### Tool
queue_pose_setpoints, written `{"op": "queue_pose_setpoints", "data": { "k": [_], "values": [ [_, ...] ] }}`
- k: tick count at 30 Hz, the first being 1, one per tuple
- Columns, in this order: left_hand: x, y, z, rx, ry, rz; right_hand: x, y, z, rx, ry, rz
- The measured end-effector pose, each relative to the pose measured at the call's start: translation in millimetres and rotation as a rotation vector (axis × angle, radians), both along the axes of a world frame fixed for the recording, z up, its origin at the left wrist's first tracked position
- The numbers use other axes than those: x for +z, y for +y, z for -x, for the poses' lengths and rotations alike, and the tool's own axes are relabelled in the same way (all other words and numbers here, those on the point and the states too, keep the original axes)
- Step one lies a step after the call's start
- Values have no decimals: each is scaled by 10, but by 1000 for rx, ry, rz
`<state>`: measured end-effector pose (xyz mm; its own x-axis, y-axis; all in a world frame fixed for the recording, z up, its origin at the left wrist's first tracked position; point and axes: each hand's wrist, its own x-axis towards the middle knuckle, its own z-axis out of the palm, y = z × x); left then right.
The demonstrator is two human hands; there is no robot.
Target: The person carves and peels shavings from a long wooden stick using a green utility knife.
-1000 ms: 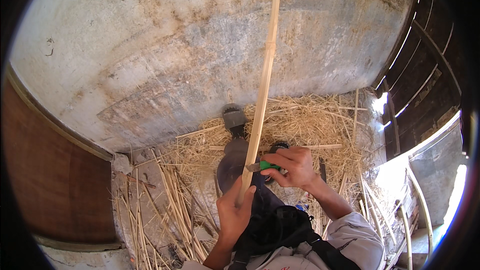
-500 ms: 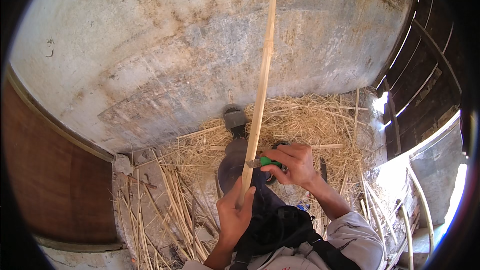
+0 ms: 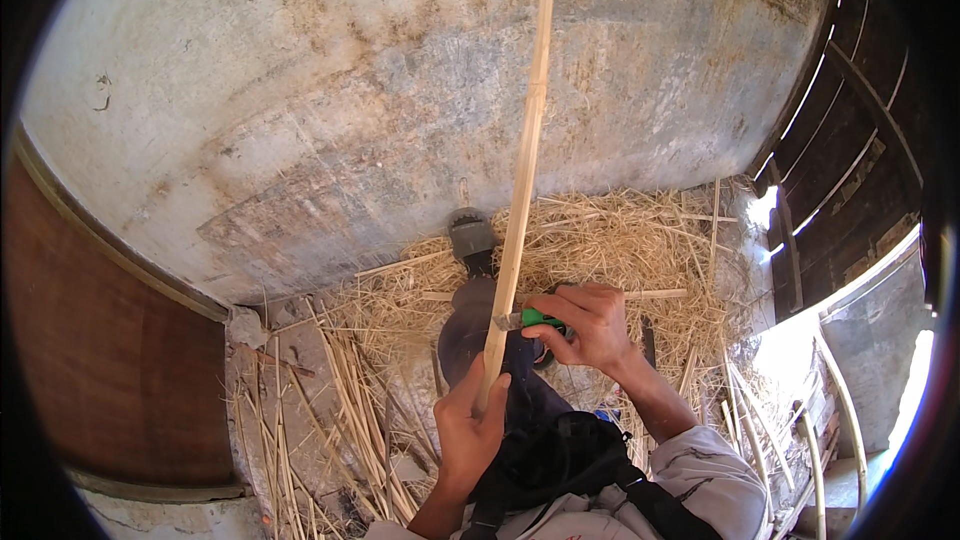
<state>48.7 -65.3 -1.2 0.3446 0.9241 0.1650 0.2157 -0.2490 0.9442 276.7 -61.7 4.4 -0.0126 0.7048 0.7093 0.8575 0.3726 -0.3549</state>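
Observation:
A long pale bamboo strip (image 3: 522, 175) stands up in front of me, leaning slightly right toward its far tip. My left hand (image 3: 470, 435) is closed around its lower end. In my right hand (image 3: 590, 325) is a knife with a green handle (image 3: 541, 318), the fingers wrapped round it. Its short metal blade (image 3: 508, 322) touches the right edge of the strip, a little above my left hand. Behind the strip are my dark trouser leg (image 3: 468, 325) and a grey shoe (image 3: 471, 235).
Thin shavings (image 3: 620, 240) cover the floor along the stained wall (image 3: 400, 120). Many bamboo strips (image 3: 350, 400) lie at the lower left, beside a brown panel (image 3: 120, 340). Longer poles (image 3: 845, 400) lean at the right, below dark slatted boards (image 3: 850, 130).
Almost nothing differs. Both hands, the knife and the bamboo strip keep nearly the same place, with the blade still against the strip's edge.

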Motion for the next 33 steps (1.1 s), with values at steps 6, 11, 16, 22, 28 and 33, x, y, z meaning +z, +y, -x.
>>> {"op": "queue_pose_setpoints", "data": {
  "k": [6, 11, 16, 22, 28, 33],
  "values": [
    [-23, -48, 29, -8, 25, 48, -78, 60, -133, -45, 68, -4],
    [-96, -135, 81, -49, 14, 65, -86, 229, -328, -76, 194, 35],
    [-146, -131, 111, -27, 23, 46, -76, 289, -329, -35, 228, 50],
    [-126, -164, 142, 0, 70, 27, -104, 409, -424, -99, 234, 44],
    [-193, -193, 170, -10, 60, 57, -140, 583, -570, -117, 274, 18],
    [-263, -210, 248, -27, 116, 55, -126, 759, -702, -166, 280, 30]
  ]
}}
